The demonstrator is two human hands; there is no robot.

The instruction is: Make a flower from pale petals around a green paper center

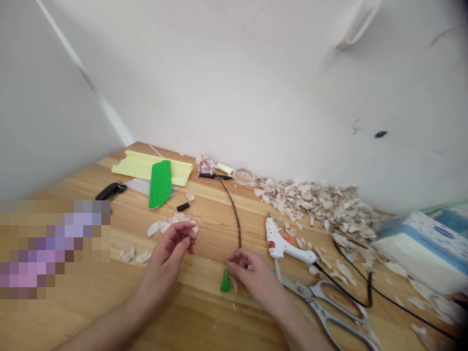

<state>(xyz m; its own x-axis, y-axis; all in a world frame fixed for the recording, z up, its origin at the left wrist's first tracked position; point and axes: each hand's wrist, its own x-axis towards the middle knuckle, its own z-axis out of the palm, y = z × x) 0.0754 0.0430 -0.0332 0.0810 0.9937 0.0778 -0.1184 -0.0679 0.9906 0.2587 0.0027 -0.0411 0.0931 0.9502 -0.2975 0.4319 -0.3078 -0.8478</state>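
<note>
My left hand [171, 251] hovers over the wooden table, its fingers loosely curled and apart from the thumb, with nothing visible in it. My right hand [254, 273] pinches at the narrow top of a small green paper piece [224, 282], which flares toward its lower end. A thin dark stem [236, 214] runs from the back of the table to behind the right hand; whether the fingers touch it is hidden. Beside that hand lies a small pale petal-like piece [233, 282]. White petal-like pieces [170, 223] lie beyond the left hand.
Right of my hands lie a white glue gun [287, 246] with a black cord and large scissors [314, 295]. Dried petals [318, 204] heap along the wall near a tissue pack [427, 248]. Green paper [160, 185] overlaps yellow paper [135, 165] at the back left.
</note>
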